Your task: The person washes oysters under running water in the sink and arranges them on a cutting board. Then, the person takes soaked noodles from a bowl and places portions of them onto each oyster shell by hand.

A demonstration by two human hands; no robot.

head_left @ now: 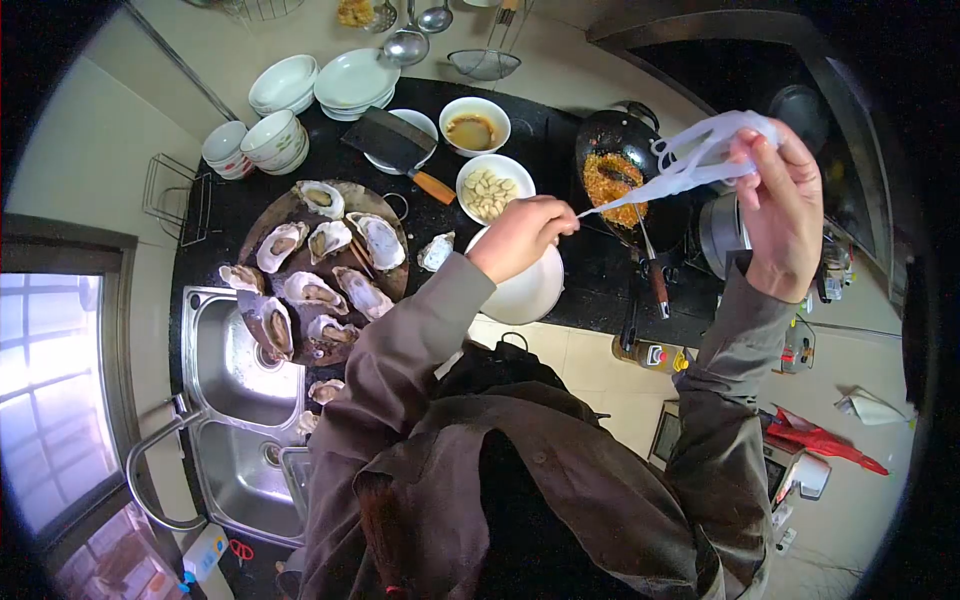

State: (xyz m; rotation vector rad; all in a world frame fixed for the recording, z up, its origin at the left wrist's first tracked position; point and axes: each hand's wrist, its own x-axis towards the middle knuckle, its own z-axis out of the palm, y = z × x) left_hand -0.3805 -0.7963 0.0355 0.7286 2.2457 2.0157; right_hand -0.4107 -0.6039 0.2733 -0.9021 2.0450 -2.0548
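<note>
A thin, whitish translucent plastic bag [680, 170] is stretched between my hands above the dark counter. My left hand [525, 235] pinches its narrow, twisted end, over the rim of a large white bowl [520, 285]. Raised higher on the right, my right hand [785, 210] grips the loose, bunched end, where loops hang out. Behind the bag stands a black wok [603, 135] with orange-brown minced food [610, 180] and a metal utensil [655, 270] in it. Close to my left hand is a bowl of pale peeled cloves [488, 190], seemingly garlic.
Opened oysters [375, 240] lie on a round wooden board [265, 215] beside the steel double sink [215, 350]. A cleaver [390, 145] rests across a bowl. Another bowl holds brown liquid [470, 131]. Stacked bowls [275, 140] and plates [357, 78] stand along the wall. An oil bottle [650, 354] is below the counter.
</note>
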